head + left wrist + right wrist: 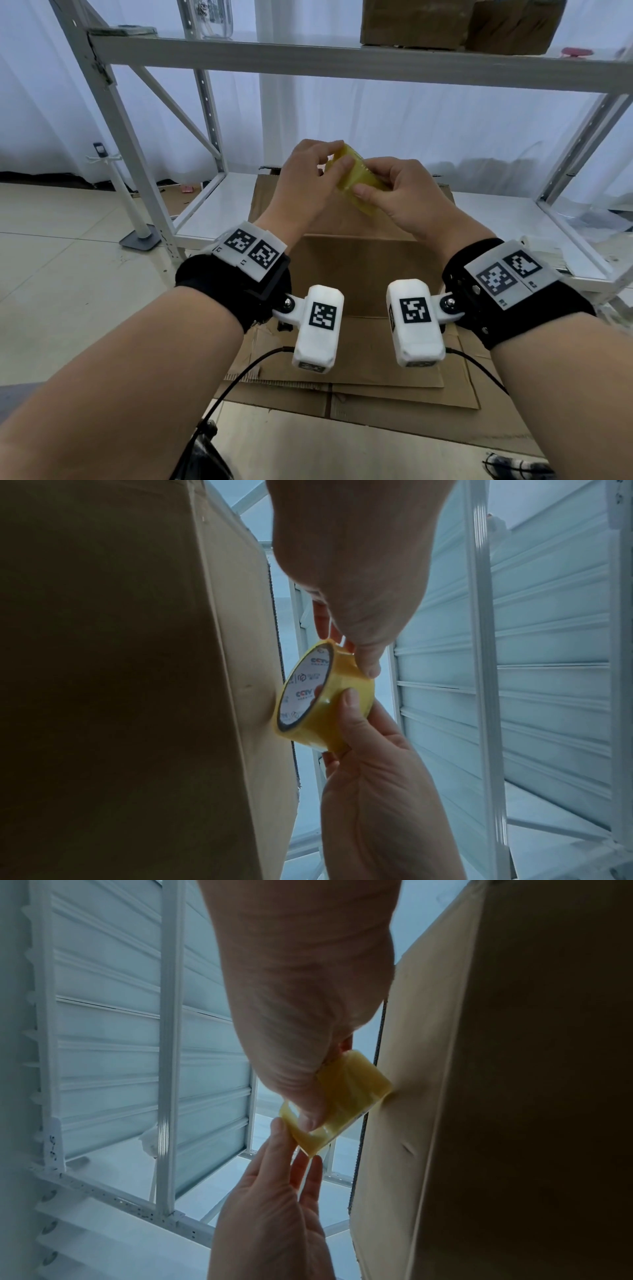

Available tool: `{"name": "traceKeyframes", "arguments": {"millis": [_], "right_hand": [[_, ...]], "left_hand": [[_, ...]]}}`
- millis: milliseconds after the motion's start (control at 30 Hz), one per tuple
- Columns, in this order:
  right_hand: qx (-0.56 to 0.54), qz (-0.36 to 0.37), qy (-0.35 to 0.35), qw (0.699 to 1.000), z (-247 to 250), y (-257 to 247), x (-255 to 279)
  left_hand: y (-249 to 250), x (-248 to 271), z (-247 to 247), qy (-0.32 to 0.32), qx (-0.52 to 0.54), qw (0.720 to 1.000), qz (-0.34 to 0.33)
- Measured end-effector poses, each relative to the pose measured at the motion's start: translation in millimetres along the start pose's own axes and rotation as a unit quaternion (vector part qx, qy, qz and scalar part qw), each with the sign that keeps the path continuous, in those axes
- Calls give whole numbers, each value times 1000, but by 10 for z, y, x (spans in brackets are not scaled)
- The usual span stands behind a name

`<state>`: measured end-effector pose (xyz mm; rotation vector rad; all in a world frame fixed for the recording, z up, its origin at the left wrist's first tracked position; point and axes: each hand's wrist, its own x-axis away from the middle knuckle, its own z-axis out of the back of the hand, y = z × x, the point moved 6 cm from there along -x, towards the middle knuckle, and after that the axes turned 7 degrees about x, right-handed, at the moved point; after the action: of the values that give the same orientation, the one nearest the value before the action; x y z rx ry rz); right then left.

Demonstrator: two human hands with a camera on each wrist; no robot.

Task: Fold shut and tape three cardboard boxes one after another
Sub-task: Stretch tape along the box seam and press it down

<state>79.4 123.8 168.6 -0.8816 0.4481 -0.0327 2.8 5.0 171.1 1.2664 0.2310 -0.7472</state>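
Both hands hold the tape roll (356,178) up over the box (356,274): the right hand (407,202) grips it, and the left hand (308,181) pinches at its rim, likely hunting the tape end. The box lies below the fingers.

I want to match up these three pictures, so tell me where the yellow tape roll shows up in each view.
Head view: the tape roll sits just above centre, held between the left hand and the right hand, over the cardboard box.
Left wrist view: the roll is at centre, against the box edge.
Right wrist view: it is at centre, slightly right.
Shared landmark: the white metal shelf rack.
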Motion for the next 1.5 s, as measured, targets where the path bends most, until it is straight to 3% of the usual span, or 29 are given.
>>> {"name": "traceKeyframes", "arguments": {"millis": [267, 433, 567, 833, 967, 1067, 1233, 1500], "right_hand": [[89, 0, -22, 996, 48, 39, 39], [142, 14, -70, 987, 80, 105, 32], [144, 8, -69, 987, 117, 138, 36], [137, 39, -81, 986, 49, 24, 11], [145, 31, -57, 987, 79, 64, -1], [156, 32, -51, 986, 76, 65, 9], [176, 24, -41, 983, 73, 62, 11], [189, 30, -76, 979, 26, 84, 28]], "left_hand": [[-21, -7, 83, 23, 10, 1000, 3], [-67, -21, 103, -38, 3, 999, 22], [-56, -18, 91, -77, -49, 996, -4], [-71, 8, 18, -57, -106, 992, -43], [-105, 10, 33, -33, -51, 997, -39], [-100, 18, 4, -54, -57, 996, -39], [-76, 47, 10, -18, -38, 998, -37], [-175, 55, 75, -1, 66, 997, 37]]}}
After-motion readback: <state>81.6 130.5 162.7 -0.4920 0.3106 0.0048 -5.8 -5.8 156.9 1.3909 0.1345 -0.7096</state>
